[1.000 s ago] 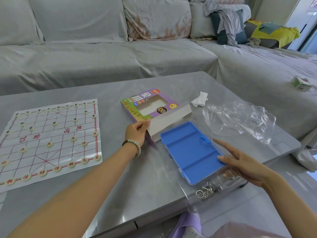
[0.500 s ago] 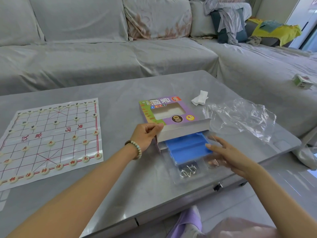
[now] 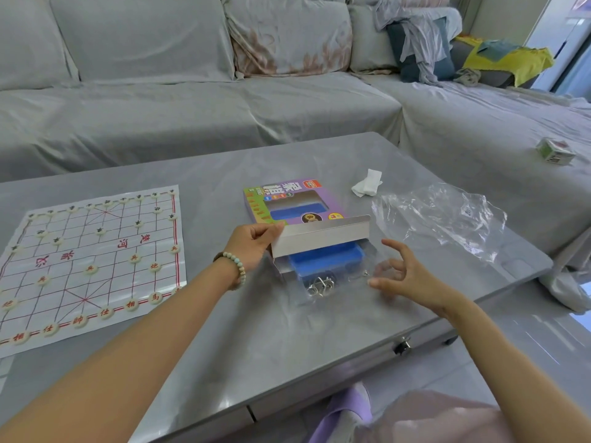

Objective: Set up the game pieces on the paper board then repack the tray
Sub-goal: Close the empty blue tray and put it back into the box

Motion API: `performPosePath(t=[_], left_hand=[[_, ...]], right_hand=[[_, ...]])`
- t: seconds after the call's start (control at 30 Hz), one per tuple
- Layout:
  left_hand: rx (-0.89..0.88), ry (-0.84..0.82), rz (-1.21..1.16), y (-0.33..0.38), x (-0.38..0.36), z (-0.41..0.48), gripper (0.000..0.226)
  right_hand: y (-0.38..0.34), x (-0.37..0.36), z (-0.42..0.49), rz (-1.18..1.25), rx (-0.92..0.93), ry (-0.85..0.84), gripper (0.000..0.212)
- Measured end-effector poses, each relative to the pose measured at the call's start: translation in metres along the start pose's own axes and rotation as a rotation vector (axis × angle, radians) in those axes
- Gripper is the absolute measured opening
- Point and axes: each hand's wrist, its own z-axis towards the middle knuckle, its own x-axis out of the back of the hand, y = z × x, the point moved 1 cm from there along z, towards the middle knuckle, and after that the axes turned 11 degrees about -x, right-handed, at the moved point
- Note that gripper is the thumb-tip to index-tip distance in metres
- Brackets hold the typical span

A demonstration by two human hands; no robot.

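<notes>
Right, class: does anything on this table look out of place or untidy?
Yes. A crumpled clear plastic wrapper lies loose right of the game box, a wadded white tissue beside it, and the blue tray pokes partway out of the box's open end.

- Grey sectional sofa (image 3: 192, 116), loose fabric cover, along far and right sides
- Low grey table (image 3: 224, 362) in front, glossy top
- Pale glossy floor (image 3: 527, 343) at right
- Daylight entering from far right
</notes>
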Motion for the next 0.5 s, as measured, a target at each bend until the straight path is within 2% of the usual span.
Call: performPosePath(t=[0.17, 0.3, 0.4, 0.5], left_hand=[[0.025, -0.041, 0.053, 0.007, 0.014, 0.003, 0.021], [0.075, -0.043, 0.045, 0.013, 0.03, 0.006, 0.021], [0.072, 0.033, -0.005, 0.016, 0.032, 0.006, 0.021], [0.065, -0.028, 0.002, 0.017, 0.03, 0.003, 0.023]], right_hand=[[-0.01, -0.019, 0.025, -0.096, 0.079, 0.15, 0.069], [-0.025, -0.021, 0.034, -0.115, 0.211, 0.269, 0.071], [-0.032, -0.023, 0.034, -0.111, 0.255, 0.254, 0.065], [-0.033, -0.025, 0.034, -0.078, 0.279, 0.272, 0.069]])
